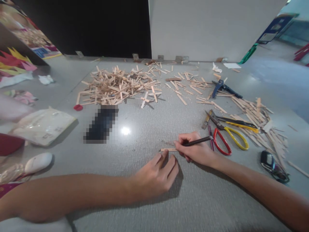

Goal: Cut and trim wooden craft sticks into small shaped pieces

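Observation:
My right hand (193,149) is closed in a writing grip on a dark pencil (199,140), with its tip at a short wooden stick (168,149) lying flat on the grey floor. My left hand (156,174) rests beside it, fingers curled down and fingertips pressing the near edge of that stick. Just right of my right hand lie scissors with red and yellow handles (229,137).
A big heap of wooden sticks (116,86) lies further back, more sticks (256,116) at the right. Blue pliers (223,87), a dark object (272,164) at the right, a plastic bag (43,125), a white mouse-like object (38,162) at the left.

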Available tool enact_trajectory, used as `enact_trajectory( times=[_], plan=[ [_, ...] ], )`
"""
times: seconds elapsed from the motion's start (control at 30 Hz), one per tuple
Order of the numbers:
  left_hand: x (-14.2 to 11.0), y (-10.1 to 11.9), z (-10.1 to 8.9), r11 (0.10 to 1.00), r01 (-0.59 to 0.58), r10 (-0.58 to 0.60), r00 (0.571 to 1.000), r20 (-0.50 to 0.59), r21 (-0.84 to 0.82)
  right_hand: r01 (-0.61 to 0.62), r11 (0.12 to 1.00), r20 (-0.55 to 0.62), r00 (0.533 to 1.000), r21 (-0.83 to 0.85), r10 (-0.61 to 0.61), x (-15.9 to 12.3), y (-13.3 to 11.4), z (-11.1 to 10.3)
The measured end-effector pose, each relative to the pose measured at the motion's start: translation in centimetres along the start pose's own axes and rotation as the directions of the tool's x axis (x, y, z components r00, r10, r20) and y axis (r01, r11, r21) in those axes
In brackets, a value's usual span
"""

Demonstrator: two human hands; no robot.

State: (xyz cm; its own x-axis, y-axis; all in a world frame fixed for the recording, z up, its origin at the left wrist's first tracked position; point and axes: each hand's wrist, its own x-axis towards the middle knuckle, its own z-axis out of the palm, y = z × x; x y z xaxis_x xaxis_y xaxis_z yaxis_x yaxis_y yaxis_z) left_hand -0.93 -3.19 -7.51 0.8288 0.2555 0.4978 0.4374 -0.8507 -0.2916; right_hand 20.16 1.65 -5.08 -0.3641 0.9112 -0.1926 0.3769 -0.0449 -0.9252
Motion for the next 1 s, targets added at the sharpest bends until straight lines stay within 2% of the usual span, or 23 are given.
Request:
enact_trajectory(
  times=[1.0],
  plan=[
    [-0.11, 0.03, 0.11, 1.0, -0.003, 0.003, 1.0, 0.01, 0.007, -0.009, 0.999, -0.015, 1.0, -0.036, 0.008, -0.1, -0.05, -0.13]
  ],
)
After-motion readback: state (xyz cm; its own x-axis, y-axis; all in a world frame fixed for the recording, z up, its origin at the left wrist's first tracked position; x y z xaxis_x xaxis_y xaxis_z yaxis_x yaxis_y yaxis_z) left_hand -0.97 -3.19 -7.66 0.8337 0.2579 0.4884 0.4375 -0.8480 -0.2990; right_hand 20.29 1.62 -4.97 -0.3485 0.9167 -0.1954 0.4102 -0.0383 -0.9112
